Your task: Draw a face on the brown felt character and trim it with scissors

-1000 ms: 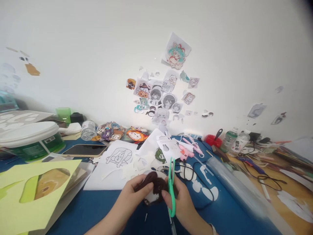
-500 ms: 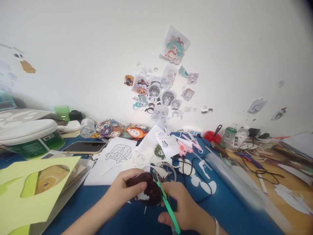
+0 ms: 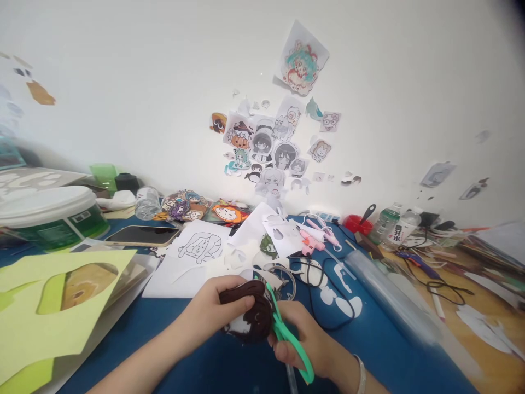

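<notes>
At far L, a white-lidded tub point(image 3: 45, 207) stood behind a yellow sheet point(image 3: 61, 334) w/ shapes cut out. A phone point(image 3: 141, 235) lay flat nearby, then a line drawing point(image 3: 200, 246) on white paper. In front, the L hand point(image 3: 213, 303) was closed on a dark brown cutout point(image 3: 259, 324) w/ some white on it, thumb on its face, fingers mostly hidden behind. The cutout was held up over the blue cover point(image 3: 131, 350), btwn both hands. The R hand point(image 3: 305, 334) had its fingers curled round green scissors point(image 3: 301, 354), blades up at the cutout's R edge; couldn't tell if they touched it. Beyond sat a pink glue gun point(image 3: 312, 244); white pcs point(image 3: 348, 307) lay further R, then a clear plastic roll point(image 3: 394, 301) w/ 2 bottles point(image 3: 385, 223) upright behind.
</notes>
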`<state>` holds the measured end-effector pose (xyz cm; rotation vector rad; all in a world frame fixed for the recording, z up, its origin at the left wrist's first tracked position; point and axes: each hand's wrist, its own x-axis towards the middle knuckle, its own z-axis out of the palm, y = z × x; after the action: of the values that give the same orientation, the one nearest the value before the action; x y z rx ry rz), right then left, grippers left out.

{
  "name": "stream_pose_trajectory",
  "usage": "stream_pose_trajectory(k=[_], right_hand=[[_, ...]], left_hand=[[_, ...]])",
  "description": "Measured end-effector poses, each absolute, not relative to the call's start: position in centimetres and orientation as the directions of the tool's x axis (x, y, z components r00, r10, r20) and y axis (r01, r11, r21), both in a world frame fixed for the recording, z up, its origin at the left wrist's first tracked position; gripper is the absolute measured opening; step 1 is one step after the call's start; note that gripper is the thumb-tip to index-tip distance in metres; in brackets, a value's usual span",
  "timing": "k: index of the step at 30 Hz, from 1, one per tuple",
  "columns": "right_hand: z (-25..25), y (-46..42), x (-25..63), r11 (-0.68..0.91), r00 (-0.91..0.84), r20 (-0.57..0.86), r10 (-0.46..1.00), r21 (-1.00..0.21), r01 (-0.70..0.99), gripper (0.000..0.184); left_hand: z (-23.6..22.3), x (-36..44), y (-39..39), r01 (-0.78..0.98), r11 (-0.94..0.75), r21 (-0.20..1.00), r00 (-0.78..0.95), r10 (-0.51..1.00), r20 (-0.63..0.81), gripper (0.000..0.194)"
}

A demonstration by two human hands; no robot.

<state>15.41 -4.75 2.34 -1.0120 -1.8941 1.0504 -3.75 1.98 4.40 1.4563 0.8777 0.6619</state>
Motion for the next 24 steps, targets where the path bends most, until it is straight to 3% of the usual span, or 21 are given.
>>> stream_pose_trajectory(k=[11,18,24], right_hand=[[1.78,-4.54,14.85,0.343,-0.328,0.238,0.914,-0.886,0.313,0.058],[2.18,-4.63,15.11,0.316,-0.359,0.197,0.912,-0.897,0.311,0.058],[2.57,-4.74,14.91,0.277,-0.391,0.186,0.901,-0.942,0.189,0.057]], left_hand=[[4.32,-3.62,2.29,0.132,0.057,0.99,0.542,0.831,-0.12,0.034],[4.54,-3.67,2.11,0.166,0.043,0.985,0.57,0.811,-0.132,0.028],[4.32,-3.1,1.41,0.199,0.064,0.978,0.591,0.788,-0.172,0.019]])
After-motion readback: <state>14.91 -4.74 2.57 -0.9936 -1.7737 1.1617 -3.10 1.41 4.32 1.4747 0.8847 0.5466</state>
